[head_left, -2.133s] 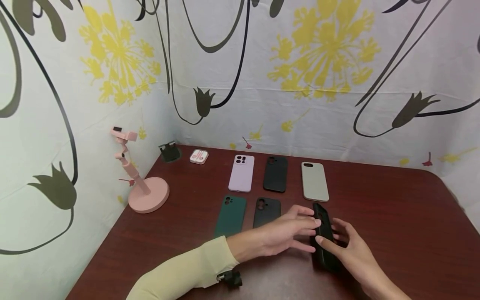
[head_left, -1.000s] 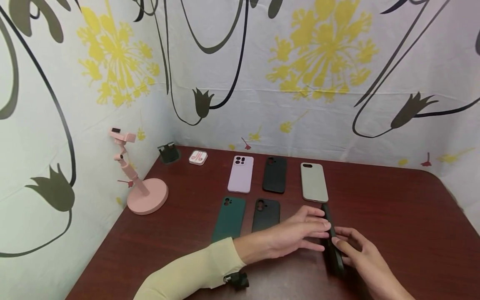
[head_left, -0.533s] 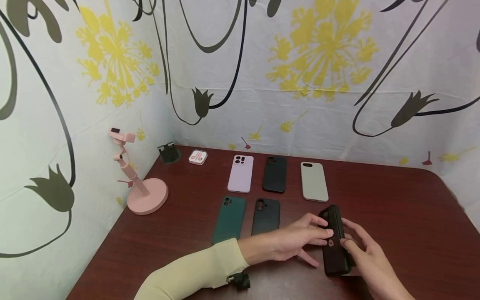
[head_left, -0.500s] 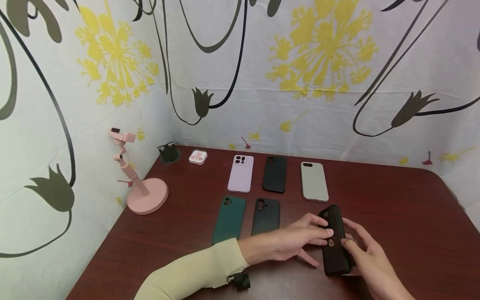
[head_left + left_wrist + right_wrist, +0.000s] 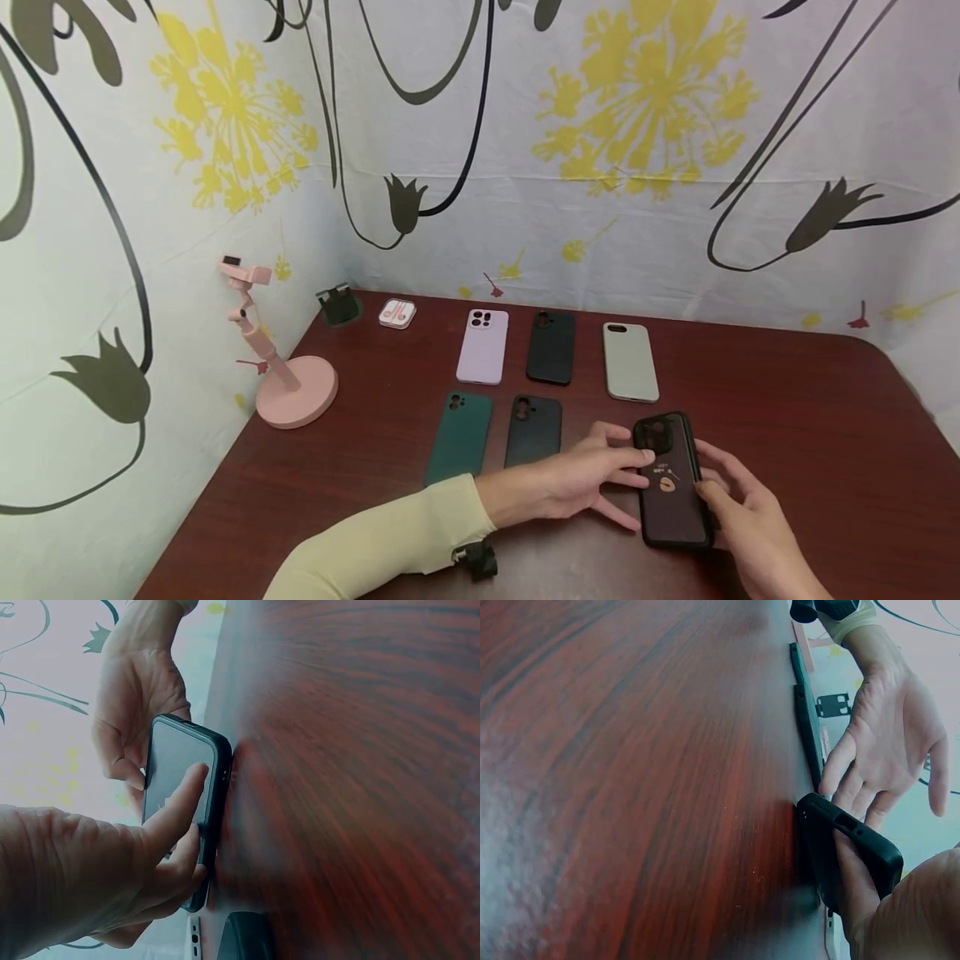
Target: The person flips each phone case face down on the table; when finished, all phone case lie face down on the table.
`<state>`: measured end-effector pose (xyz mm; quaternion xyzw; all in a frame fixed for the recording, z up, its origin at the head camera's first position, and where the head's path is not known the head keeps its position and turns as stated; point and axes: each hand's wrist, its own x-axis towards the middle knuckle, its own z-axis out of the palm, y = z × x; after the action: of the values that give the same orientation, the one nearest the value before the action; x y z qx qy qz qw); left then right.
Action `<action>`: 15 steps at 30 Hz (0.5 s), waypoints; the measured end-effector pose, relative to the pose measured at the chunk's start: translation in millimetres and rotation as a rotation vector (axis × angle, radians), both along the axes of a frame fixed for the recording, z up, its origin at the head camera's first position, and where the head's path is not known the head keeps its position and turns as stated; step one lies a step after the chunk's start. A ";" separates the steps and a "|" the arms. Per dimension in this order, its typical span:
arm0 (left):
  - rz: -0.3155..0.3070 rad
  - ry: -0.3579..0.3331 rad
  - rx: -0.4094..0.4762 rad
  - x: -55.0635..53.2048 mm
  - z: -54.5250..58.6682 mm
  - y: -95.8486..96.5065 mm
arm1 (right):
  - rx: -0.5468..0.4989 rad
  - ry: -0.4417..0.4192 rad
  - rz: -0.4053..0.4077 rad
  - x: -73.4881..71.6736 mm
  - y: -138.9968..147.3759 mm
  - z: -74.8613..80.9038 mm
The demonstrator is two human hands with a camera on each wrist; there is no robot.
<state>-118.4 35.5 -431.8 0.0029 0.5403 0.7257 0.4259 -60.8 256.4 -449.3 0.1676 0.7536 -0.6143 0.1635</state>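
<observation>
A black phone case (image 5: 677,512) with a dark back, a camera cutout and a small printed design stands tilted over the table, its back facing the head camera. My right hand (image 5: 750,517) grips it by the right edge, thumb on the rim and fingers behind. At the left edge, my left hand (image 5: 562,485) touches the case with spread, fairly straight fingers. The left wrist view shows these fingers lying across the back of the case (image 5: 169,746). From the right wrist, the lower edge of the case (image 5: 855,832) is visible.
Behind lie a lilac case (image 5: 482,348), a black case (image 5: 551,350) and a pale grey-green case (image 5: 630,362). Nearer are a green case (image 5: 461,437) and a dark grey case (image 5: 534,432). A pink stand (image 5: 296,392), black bracket (image 5: 340,304) and boxed earphones (image 5: 397,313) sit at left.
Held edge-on to the head camera one second ago, the phone case has turned so its back and printed design now face up toward it. Both hands stay at its sides.
</observation>
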 end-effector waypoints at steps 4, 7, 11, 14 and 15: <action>0.008 0.008 -0.023 -1.5 -1.4 0.3 | -0.010 -0.005 -0.011 -0.6 1.4 -1.5; 0.019 0.021 -0.042 -1.3 -2.9 1.2 | -0.022 -0.003 -0.016 -0.1 2.6 -3.5; 0.027 0.034 -0.043 -0.8 -4.1 1.9 | -0.031 0.005 -0.015 1.3 4.0 -6.9; 0.060 0.031 -0.042 -0.4 -4.7 3.1 | -0.041 0.015 -0.022 2.0 4.6 -8.9; 0.075 0.028 -0.041 -0.3 -4.9 3.9 | -0.050 0.016 -0.025 2.3 5.1 -9.3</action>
<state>-118.7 39.4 -436.7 -0.0157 0.5606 0.7298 0.3909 -58.5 261.5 -458.6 0.1680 0.7372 -0.6362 0.1538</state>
